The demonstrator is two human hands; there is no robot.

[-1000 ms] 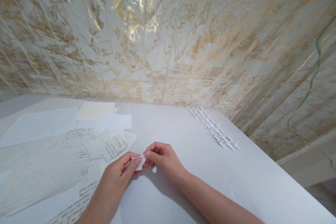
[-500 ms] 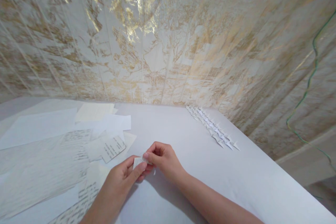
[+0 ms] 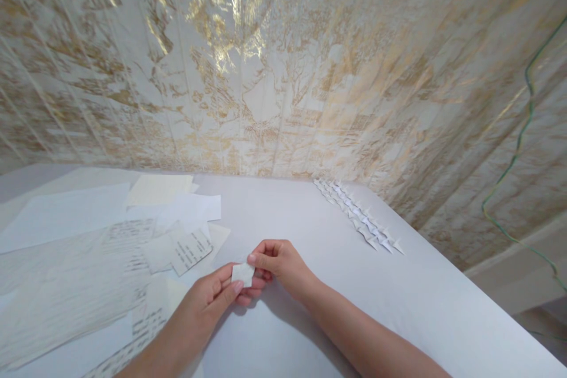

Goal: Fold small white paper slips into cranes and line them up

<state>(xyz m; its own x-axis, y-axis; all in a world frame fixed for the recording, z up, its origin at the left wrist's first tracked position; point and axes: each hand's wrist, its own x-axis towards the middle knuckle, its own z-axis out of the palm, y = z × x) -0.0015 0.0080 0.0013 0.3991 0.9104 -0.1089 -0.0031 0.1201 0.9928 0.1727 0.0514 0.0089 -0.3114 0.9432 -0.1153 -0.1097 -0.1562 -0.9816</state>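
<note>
A small, roughly square piece of folded white paper (image 3: 241, 274) is held between both hands above the table. My left hand (image 3: 217, 295) pinches its lower left, thumb on top and fingers underneath. At the upper right corner, the thumb and fingers of my right hand (image 3: 277, 263) are closed on the same paper. Right of my hands, several small folded paper pieces with pointed tips (image 3: 358, 212) stand in close rows that run toward the wall.
Loose sheets of paper (image 3: 66, 295), some printed or written on, overlap across the left of the white table (image 3: 274, 207). A printed scrap (image 3: 191, 251) lies near my left hand. Behind is a wall with gold-patterned covering (image 3: 266, 100). A green wire (image 3: 516, 156) hangs at the right.
The small paper now lies flatter and shows more of its face between my hands. My right hand has shifted slightly right, to its corner.
</note>
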